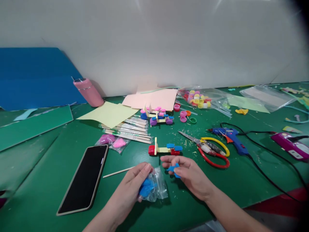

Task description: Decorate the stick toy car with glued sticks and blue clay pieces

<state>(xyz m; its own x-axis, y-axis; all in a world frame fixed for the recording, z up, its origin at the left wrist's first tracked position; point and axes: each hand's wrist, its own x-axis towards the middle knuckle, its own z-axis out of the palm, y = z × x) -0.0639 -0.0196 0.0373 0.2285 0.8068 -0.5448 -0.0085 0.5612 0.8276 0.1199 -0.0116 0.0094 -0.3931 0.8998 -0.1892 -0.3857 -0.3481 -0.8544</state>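
Note:
My left hand [135,182] is closed on a small clear plastic bag [160,185] that has blue modelling clay [146,187] inside. In my right hand [190,177] a torn-off piece of blue clay [174,169] is pinched between thumb and fingers, apart from the bag. Just beyond my hands stands a small toy car [164,150] made of wooden sticks with red wheels and blue pieces on top. A thin wooden stick [118,172] lies by my left hand, its right end hidden behind the fingers.
Scissors [210,148] and a blue glue gun [228,137] with its cable lie right. A phone [84,177] rests left, near bagged pink clay [119,142] and wrapped sticks [131,130]. Farther back are more toy cars [158,117], a bag of bottle caps [198,98] and a pink tumbler [88,92].

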